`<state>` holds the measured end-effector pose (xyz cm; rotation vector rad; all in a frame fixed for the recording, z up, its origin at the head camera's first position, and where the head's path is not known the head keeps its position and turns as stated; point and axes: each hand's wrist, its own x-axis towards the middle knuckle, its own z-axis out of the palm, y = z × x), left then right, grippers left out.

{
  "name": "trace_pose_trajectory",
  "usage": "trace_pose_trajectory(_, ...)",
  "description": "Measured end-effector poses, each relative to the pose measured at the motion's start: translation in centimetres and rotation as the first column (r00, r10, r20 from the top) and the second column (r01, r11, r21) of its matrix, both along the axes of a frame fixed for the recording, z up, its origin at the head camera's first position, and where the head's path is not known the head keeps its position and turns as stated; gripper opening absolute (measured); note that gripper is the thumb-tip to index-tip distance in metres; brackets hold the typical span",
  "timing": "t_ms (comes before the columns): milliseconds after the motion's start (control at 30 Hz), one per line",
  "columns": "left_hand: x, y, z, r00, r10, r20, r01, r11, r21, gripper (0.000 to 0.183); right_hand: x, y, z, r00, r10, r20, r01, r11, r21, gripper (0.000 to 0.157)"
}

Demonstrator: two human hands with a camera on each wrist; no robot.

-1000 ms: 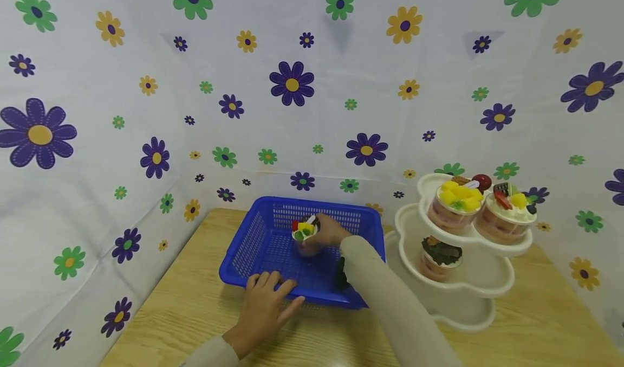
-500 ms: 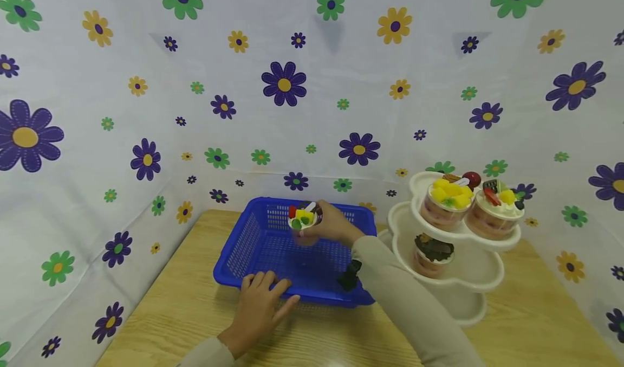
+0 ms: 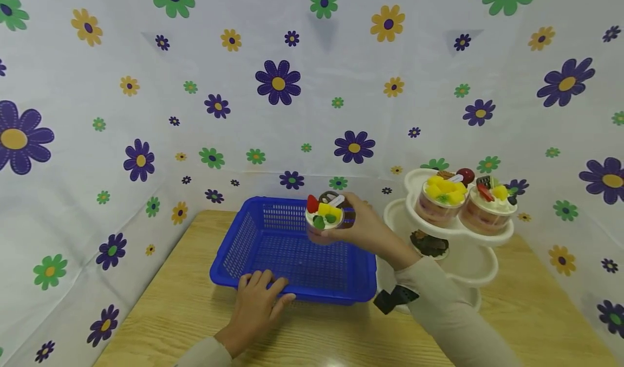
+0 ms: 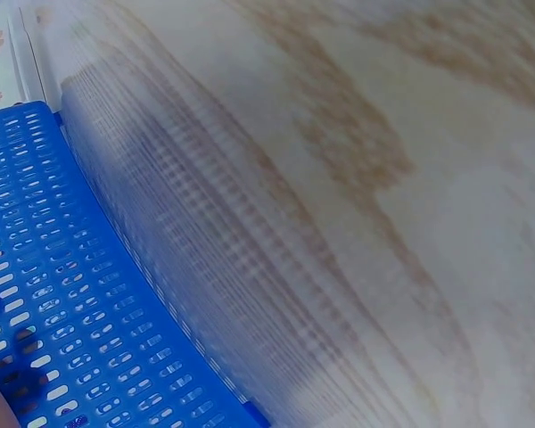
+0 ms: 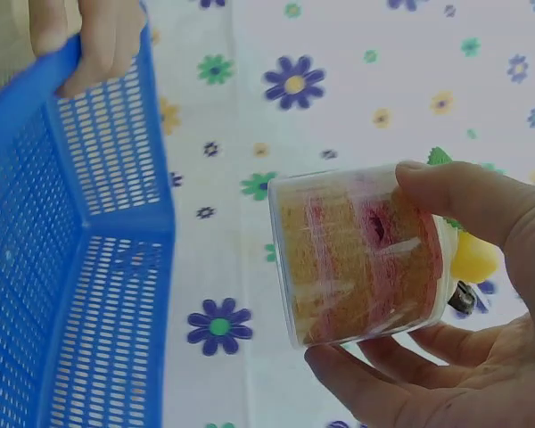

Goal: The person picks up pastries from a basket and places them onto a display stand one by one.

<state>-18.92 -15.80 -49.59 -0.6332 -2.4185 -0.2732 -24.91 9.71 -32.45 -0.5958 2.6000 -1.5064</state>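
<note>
My right hand [image 3: 365,229] holds a clear dessert cup [image 5: 361,259] by its sides near the top. Layers of brown cake and pink filling show through the cup's wall in the right wrist view. Strawberry, yellow fruit, green leaves and a chocolate ring top its cream in the head view. The cup is above the right part of a blue plastic basket [image 3: 292,294]. My left hand [image 3: 255,304] grips the basket's front rim, its fingers hooked over the edge. Only a sliver of that hand shows in the left wrist view.
At the right stands a white tiered stand [image 3: 480,264]. Its top tier bears a mango-topped cup [image 3: 439,207] and a strawberry-topped cup [image 3: 487,215]. A chocolate-topped cup [image 3: 430,244] sits on the tier below. A flowered cloth backs the wooden table [image 3: 166,285].
My right hand has lifted the dessert cup out of the basket and shifted it to the right. The left hand stays on the rim. The head view has turned slightly rightward.
</note>
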Motion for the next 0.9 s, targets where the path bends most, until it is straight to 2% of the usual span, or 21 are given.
trace_pose_trajectory(133, 0.0, 0.1, 0.1, 1.0, -0.002, -0.003, 0.002, 1.0, 0.007, 0.042, 2.2, 2.3, 0.2, 1.0, 0.013, 0.002, -0.013, 0.999, -0.032, 0.077)
trace_pose_trajectory(267, 0.0, 0.0, -0.1, 1.0, -0.001, -0.009, 0.002, 1.0, 0.01, 0.044, 4.2, 4.6, -0.1, 1.0, -0.013, -0.026, 0.012, 0.999, -0.03, 0.077)
trace_pose_trajectory(433, -0.1, 0.1, -0.2, 1.0, 0.006, -0.021, -0.006, 1.0, 0.002, 0.045, 6.7, 7.5, -0.5, 0.996, -0.075, -0.049, 0.075, 0.997, -0.014, 0.073)
trace_pose_trajectory(633, -0.2, 0.1, -0.3, 0.999, 0.002, -0.036, -0.002, 1.0, 0.005, 0.046, 9.7, 11.2, -1.1, 0.983, -0.171, -0.066, 0.174, 0.984, 0.039, 0.077)
trace_pose_trajectory(733, -0.2, 0.1, -0.3, 0.999, 0.003, -0.048, -0.003, 1.0, 0.009, 0.047, 10.7, 13.0, -1.7, 0.975, -0.22, -0.022, 0.221, 0.973, 0.068, 0.075)
trace_pose_trajectory(900, -0.2, 0.1, -0.4, 0.999, 0.009, -0.041, -0.009, 1.0, 0.007, 0.048, 11.7, 16.2, -3.1, 0.947, -0.305, 0.098, 0.291, 0.947, 0.135, 0.078)
